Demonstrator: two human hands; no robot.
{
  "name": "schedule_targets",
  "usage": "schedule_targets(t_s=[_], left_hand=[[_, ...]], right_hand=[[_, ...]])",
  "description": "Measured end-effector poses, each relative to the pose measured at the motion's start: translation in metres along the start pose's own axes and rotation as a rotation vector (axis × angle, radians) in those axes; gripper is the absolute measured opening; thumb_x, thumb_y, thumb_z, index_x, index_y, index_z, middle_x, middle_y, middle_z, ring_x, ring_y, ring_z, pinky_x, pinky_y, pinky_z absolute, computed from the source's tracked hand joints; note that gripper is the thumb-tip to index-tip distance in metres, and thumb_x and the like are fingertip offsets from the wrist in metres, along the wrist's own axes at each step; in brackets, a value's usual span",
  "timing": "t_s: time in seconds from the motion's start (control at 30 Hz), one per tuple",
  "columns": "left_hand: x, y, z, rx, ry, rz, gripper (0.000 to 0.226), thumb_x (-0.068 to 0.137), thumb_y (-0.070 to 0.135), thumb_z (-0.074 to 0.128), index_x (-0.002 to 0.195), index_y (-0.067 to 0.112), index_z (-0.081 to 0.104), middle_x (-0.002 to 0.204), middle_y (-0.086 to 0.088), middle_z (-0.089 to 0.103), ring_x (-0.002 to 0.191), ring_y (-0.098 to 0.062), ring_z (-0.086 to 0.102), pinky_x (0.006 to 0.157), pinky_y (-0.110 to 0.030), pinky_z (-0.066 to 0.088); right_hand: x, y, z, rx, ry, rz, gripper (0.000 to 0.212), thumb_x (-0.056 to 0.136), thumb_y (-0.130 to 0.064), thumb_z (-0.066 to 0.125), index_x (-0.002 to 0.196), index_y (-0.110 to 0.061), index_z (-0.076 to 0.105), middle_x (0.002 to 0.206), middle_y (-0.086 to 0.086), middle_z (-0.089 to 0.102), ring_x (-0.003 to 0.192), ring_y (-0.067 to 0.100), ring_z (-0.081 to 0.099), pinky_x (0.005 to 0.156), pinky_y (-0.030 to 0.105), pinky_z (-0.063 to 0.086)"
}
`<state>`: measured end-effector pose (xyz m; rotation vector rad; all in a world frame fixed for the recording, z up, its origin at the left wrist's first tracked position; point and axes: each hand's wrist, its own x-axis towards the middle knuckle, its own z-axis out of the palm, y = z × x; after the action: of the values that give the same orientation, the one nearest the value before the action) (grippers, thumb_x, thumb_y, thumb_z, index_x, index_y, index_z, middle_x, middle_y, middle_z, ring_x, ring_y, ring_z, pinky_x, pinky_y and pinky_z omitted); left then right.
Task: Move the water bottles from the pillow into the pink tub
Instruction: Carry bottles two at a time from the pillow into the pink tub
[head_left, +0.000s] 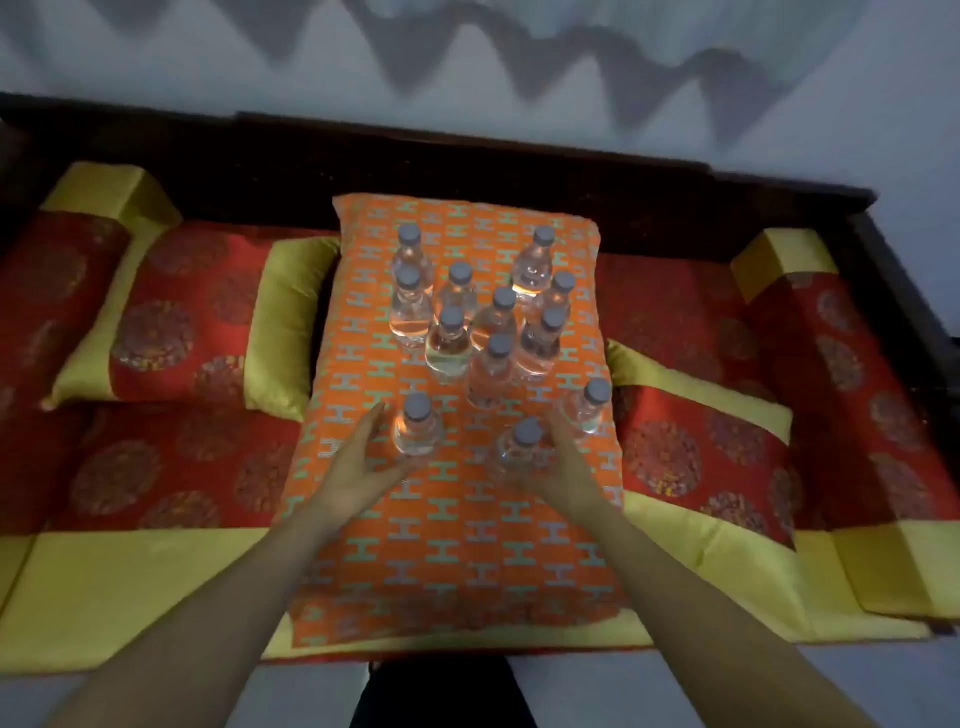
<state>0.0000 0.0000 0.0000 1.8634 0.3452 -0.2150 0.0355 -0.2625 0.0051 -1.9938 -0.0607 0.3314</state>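
Several clear water bottles with grey caps stand upright on an orange patterned pillow (447, 551) in the middle of the couch. My left hand (358, 467) is open, fingers spread, just left of the nearest left bottle (417, 431) and close to touching it. My right hand (563, 467) curls around the right side of the nearest middle bottle (521, 447). Another bottle (587, 408) stands just beyond my right fingers. A tight cluster of bottles (483, 322) stands farther back. No pink tub is in view.
Red and yellow cushions (182, 312) lie left of the pillow and others (711, 441) to its right. Bolsters sit at both couch ends. The dark wooden couch back (467, 166) runs behind, with a pale wall above.
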Motion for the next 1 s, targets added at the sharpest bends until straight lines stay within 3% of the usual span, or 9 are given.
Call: schedule_targets(t_s=[0.07,0.13,0.2,0.3,0.47,0.57,0.67,0.83,1.0], left_hand=[[0.011,-0.002,0.002,0.039,-0.043,0.008,0.097,0.07,0.023,0.083,0.147,0.019,0.025,0.136,0.009,0.04,0.122,-0.008,0.04,0.079,-0.007,0.038],[0.017,-0.004,0.005,0.045,-0.09,-0.007,0.095,0.07,0.016,0.082,0.147,0.021,0.026,0.13,0.008,0.044,0.117,-0.009,0.043,0.072,-0.001,0.04],[0.023,-0.005,0.009,0.044,-0.11,-0.006,0.093,0.07,0.009,0.081,0.145,0.019,0.028,0.125,0.006,0.047,0.111,-0.009,0.046,0.071,0.003,0.038],[0.03,-0.005,0.012,0.043,-0.106,-0.003,0.094,0.065,0.007,0.084,0.144,0.019,0.032,0.128,0.003,0.05,0.114,-0.013,0.049,0.077,-0.004,0.04],[0.043,-0.004,0.005,0.061,-0.137,0.011,0.084,0.053,0.023,0.09,0.126,0.023,0.049,0.118,0.004,0.061,0.107,-0.017,0.058,0.089,-0.029,0.05],[0.044,-0.004,-0.007,0.029,-0.122,-0.033,0.09,0.042,0.039,0.089,0.123,0.019,0.055,0.111,0.003,0.065,0.099,-0.016,0.062,0.08,-0.021,0.05],[0.044,0.003,-0.018,-0.063,-0.134,-0.082,0.069,0.057,0.015,0.09,0.118,0.016,0.058,0.105,0.0,0.067,0.093,-0.019,0.065,0.07,-0.014,0.05],[0.04,0.022,-0.035,-0.191,-0.119,-0.093,0.078,0.042,0.035,0.091,0.112,0.021,0.062,0.106,-0.005,0.071,0.096,-0.023,0.069,0.084,-0.038,0.055],[0.04,0.051,-0.042,-0.188,-0.098,-0.036,0.057,0.06,0.02,0.086,0.112,0.018,0.064,0.101,-0.001,0.073,0.092,-0.019,0.069,0.078,-0.028,0.055]], right_hand=[[0.011,0.007,0.006,-0.046,-0.041,0.021,0.09,0.062,-0.031,0.084,0.135,-0.023,0.032,0.124,-0.019,0.043,0.114,-0.008,0.043,0.095,0.007,0.037],[0.012,0.021,0.01,-0.08,-0.076,0.067,0.086,0.063,-0.02,0.088,0.131,-0.034,0.038,0.124,-0.017,0.051,0.114,0.0,0.05,0.098,0.022,0.04],[0.014,0.031,0.012,-0.091,-0.056,0.078,0.082,0.064,-0.016,0.088,0.124,-0.046,0.041,0.123,-0.018,0.054,0.113,-0.006,0.052,0.097,0.025,0.043],[0.014,0.032,0.013,-0.088,-0.047,0.107,0.083,0.067,-0.023,0.086,0.132,-0.038,0.037,0.13,-0.011,0.055,0.118,0.004,0.052,0.097,0.027,0.045],[0.014,0.023,0.014,0.006,0.031,0.145,0.069,0.064,-0.022,0.087,0.121,-0.02,0.049,0.111,-0.011,0.062,0.103,0.004,0.061,0.083,0.025,0.051],[0.012,0.013,0.015,0.097,0.095,0.175,0.056,0.063,-0.017,0.089,0.108,-0.021,0.055,0.102,-0.003,0.067,0.094,0.01,0.066,0.078,0.029,0.053],[0.014,-0.006,0.012,0.169,0.101,0.181,0.054,0.06,-0.03,0.086,0.106,-0.027,0.058,0.102,0.004,0.067,0.092,0.024,0.065,0.076,0.042,0.056],[0.019,-0.035,0.009,0.209,0.132,0.15,0.059,0.057,-0.041,0.083,0.109,-0.027,0.06,0.102,0.0,0.067,0.092,0.013,0.065,0.072,0.023,0.054],[0.019,-0.051,-0.004,0.246,0.218,0.189,0.05,0.066,-0.021,0.086,0.11,-0.021,0.062,0.097,0.0,0.071,0.09,0.015,0.068,0.069,0.024,0.055]])
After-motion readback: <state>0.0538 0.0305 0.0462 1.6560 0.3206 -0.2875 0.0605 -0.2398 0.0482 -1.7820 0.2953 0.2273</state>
